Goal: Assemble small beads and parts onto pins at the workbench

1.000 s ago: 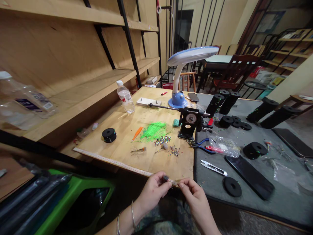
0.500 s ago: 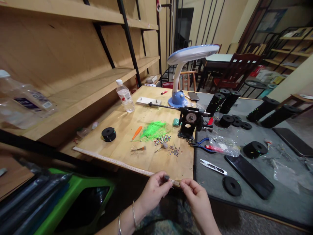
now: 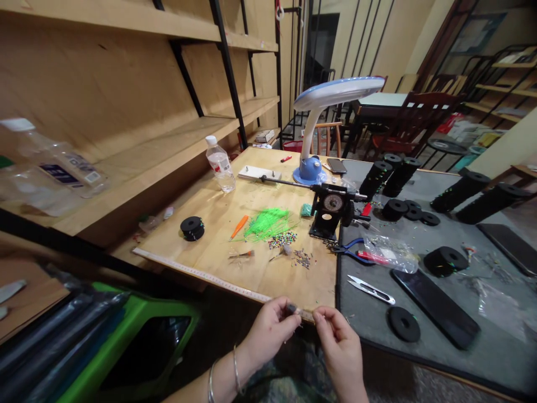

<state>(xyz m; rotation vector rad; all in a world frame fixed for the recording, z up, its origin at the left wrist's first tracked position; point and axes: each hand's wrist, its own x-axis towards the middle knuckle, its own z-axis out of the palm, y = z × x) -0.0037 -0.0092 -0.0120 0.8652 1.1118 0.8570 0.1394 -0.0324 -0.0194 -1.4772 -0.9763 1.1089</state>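
Observation:
At the near edge of the wooden table my left hand is closed in a pinch, with a small dark grey piece showing between thumb and fingers; its kind is not clear. My right hand sits just to the right, thumb and forefinger pressed together, fingertips a short way from the left ones. Whatever they pinch is too small to make out. Beyond the hands lie small loose pieces, coloured beads, a pile of bright green strands and two small brushes, one with an orange ferrule.
A black hand-cranked winder stands mid-table, its rod pointing left. On the grey mat are thread snips, blue-handled pliers, a phone and several black foam spools. Left are an orange-handled tool and a water bottle.
The whole scene sits slightly farther right as the head view shifts. Both hands keep nearly the same pinching pose at the table edge.

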